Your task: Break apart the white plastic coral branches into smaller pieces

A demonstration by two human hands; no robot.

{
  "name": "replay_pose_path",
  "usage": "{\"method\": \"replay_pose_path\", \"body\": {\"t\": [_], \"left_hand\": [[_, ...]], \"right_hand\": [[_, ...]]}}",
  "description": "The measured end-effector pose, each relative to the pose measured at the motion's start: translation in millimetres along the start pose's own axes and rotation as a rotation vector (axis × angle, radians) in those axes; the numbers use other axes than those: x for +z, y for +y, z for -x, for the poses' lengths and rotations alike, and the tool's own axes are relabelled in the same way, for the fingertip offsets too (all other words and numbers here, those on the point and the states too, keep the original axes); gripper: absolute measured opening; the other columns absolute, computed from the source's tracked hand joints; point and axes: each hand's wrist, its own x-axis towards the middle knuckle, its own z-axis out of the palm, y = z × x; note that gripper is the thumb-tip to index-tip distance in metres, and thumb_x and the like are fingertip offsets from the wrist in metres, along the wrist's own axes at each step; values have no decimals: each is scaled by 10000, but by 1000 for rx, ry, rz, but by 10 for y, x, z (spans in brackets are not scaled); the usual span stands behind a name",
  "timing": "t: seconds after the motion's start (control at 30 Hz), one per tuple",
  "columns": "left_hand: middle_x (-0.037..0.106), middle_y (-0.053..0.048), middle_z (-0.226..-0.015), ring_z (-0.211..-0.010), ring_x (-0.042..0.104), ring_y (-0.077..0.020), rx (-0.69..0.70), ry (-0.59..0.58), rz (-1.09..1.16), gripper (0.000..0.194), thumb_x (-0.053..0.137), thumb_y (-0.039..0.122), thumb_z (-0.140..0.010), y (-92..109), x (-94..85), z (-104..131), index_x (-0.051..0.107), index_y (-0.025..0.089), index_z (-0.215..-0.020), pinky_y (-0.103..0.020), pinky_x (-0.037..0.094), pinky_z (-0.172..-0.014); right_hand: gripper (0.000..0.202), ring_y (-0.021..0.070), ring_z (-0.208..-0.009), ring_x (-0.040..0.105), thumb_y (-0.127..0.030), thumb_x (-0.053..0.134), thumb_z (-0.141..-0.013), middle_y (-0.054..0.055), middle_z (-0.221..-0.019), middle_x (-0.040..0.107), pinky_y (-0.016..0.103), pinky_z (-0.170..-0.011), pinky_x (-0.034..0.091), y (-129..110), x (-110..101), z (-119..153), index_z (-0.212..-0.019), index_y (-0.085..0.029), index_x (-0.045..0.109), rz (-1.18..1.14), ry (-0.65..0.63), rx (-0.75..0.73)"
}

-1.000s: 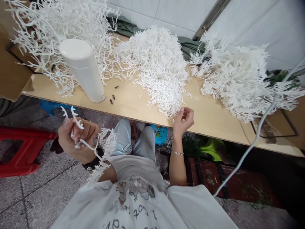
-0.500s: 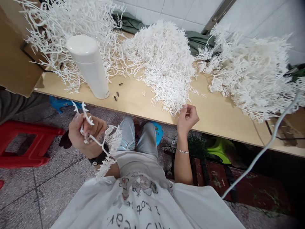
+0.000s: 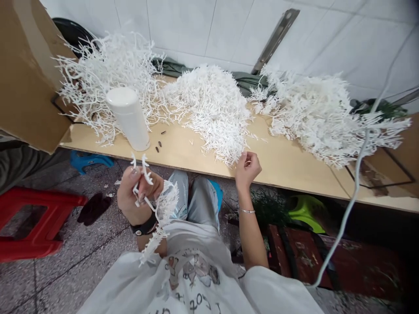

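My left hand [image 3: 139,187] is closed around a white branched plastic stem [image 3: 146,170], held in front of the table edge. Two bare forked ends stick up above the fingers, and a part thick with small white sprigs [image 3: 165,209] hangs down beside the wrist. At the near tip of the middle pile of small white sprigs [image 3: 212,113], my right hand [image 3: 248,170] has thumb and fingertips pinched together. What lies between those fingertips, if anything, is too small to make out.
On the table [image 3: 288,170] stands a white bottle [image 3: 129,120] before a pile of bare white branches [image 3: 111,74]. Several dark seeds [image 3: 159,143] lie beside it. Another pile of bushy white stems [image 3: 321,113] is at right. A pale cable [image 3: 355,174] crosses the right side.
The camera view has tilted up, showing more wall. My left hand keeps its hold on the stem and sits nearer the middle. My right hand stays pinched at the sprig pile's edge.
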Motion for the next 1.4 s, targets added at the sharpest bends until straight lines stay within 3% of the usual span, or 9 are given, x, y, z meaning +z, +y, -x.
{"method": "replay_pose_path", "body": {"t": [0.37, 0.5, 0.8, 0.93, 1.1, 1.4], "left_hand": [[201, 62, -356, -303, 212, -55, 7, 81, -31, 486, 417, 305, -922, 35, 116, 176, 336, 163, -464, -180, 298, -367], [179, 68, -349, -296, 185, -55, 9, 49, -14, 486, 427, 320, -916, 49, 119, 185, 332, 164, -466, -178, 280, -357], [201, 66, -339, -288, 223, -53, 0, 45, 6, 492, 447, 304, -907, 29, 142, 102, 350, 159, -447, -170, 316, -365], [208, 67, -339, -284, 219, -49, -7, 73, -18, 490, 457, 316, -904, 26, 177, 90, 358, 157, -451, -172, 318, -369], [218, 62, -332, -272, 211, -53, 23, 18, -25, 509, 437, 365, -913, 22, 156, 150, 349, 161, -455, -187, 296, -348], [212, 61, -330, -277, 180, -40, 62, 85, -25, 508, 449, 319, -901, 146, 153, 220, 319, 155, -438, -176, 277, -345]], "right_hand": [[301, 160, -660, 502, -429, 422, -885, 20, -679, 552, 281, -659, 391, 57, -2, -20, -775, -181, 552, -13, -30, 5], [321, 172, -684, 514, -445, 397, -884, 29, -686, 570, 296, -687, 397, 91, -2, -42, -774, -183, 547, 13, -46, 37], [288, 236, -901, 534, -437, 424, -868, 85, -865, 652, 415, -905, 334, 58, -19, -66, -802, -188, 555, 118, -91, 63], [283, 242, -937, 522, -422, 406, -878, 96, -915, 653, 420, -923, 318, 45, 8, -76, -811, -187, 548, 155, -95, 56], [290, 231, -926, 518, -428, 392, -889, 87, -912, 644, 402, -911, 322, 61, 28, -88, -816, -190, 541, 175, -111, 36], [296, 239, -905, 507, -424, 367, -898, 96, -859, 611, 428, -896, 350, 82, 49, -89, -796, -190, 516, 199, -90, 38]]}}
